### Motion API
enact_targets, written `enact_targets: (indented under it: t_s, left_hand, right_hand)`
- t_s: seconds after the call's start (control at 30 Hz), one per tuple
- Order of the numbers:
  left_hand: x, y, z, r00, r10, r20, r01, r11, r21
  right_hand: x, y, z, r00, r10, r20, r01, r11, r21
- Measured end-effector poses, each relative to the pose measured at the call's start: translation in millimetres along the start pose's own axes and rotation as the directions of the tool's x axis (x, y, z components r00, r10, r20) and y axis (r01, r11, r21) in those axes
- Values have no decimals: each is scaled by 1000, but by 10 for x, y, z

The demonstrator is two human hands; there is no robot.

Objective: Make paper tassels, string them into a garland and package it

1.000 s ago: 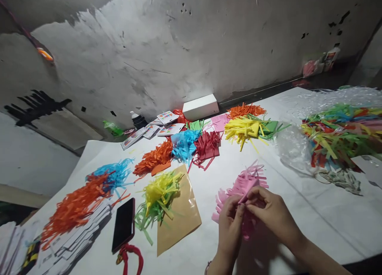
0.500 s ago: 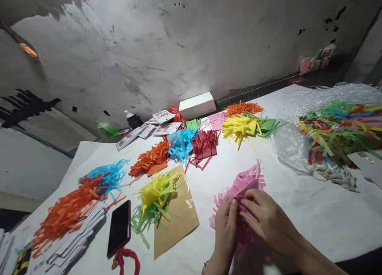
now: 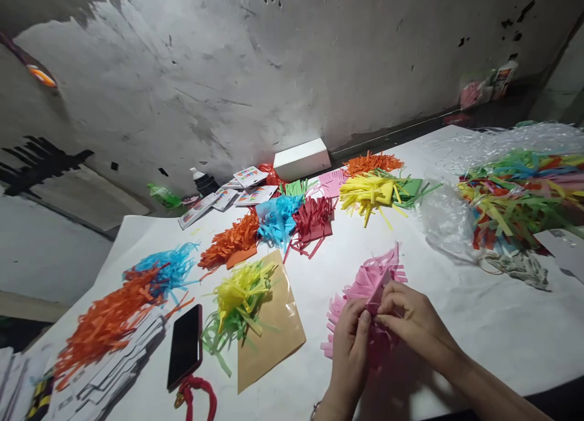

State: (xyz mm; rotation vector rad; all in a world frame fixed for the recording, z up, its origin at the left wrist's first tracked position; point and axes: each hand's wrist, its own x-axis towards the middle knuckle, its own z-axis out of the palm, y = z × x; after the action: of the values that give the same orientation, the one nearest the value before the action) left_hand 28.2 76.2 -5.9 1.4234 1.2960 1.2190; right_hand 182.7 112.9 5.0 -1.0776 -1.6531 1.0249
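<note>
Head view: left hand (image 3: 351, 342) and right hand (image 3: 410, 320), fingers closed, pinch pink fringe paper (image 3: 371, 281) between them just above the white sheet (image 3: 479, 323), mid-fold or separating strips by the look, next needs steady pinch; phone (image 3: 185, 346) well left.

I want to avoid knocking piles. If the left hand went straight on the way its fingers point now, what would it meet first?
The left hand points up and away, straight into the pink fringed paper it already pinches with the right hand. Beyond that lies bare white table cover; then probably the yellow fringe pile, though depth is unclear.
</note>
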Motion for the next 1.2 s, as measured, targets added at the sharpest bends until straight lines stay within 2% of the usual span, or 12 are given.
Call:
enact_targets:
  t_s: [0.2, 0.43, 0.6, 0.73, 0.8, 0.87, 0.97, 1.03, 1.1, 1.2]
  left_hand:
    - [14, 19, -12, 1000, -22, 20, 22, 1000, -1]
    - [35, 49, -28, 1000, -26, 1, 25, 1000, 11]
    - [51, 85, -33, 996, 72, 46, -77, 988, 134]
    - [87, 44, -80, 977, 189, 96, -210, 925, 318]
    - [101, 1, -96, 954, 279, 107, -297, 856, 422]
    - [110, -37, -100, 917, 382, 119, -385, 761, 523]
    - [127, -64, -111, 834, 529, 156, -495, 593, 635]
    - [147, -54, -140, 783, 592, 192, -548, 508, 665]
    - [172, -22, -181, 754, 617, 223, -576, 459, 677]
    - [208, 48, -232, 714, 639, 288, -626, 398, 671]
  right_hand:
    - [44, 47, -38, 998, 44, 49, -47, 998, 53]
    - [89, 27, -85, 990, -9, 137, 4, 999, 43]
    - [20, 11, -66, 981, -179, 74, 186, 977, -108]
    - [-45, 76, -53, 930, -366, -28, 345, 898, -274]
    - [-61, 93, -46, 903, -427, -48, 386, 857, -341]
    - [-69, 86, -40, 901, -435, -10, 393, 824, -409]
    - [-68, 53, -53, 945, -322, 52, 313, 852, -419]
    - [-56, 24, -89, 969, -240, 67, 247, 901, -357]
    - [-35, -13, -141, 980, -174, 95, 194, 941, -278]
    - [1, -74, -216, 987, -21, 158, 38, 993, -108]
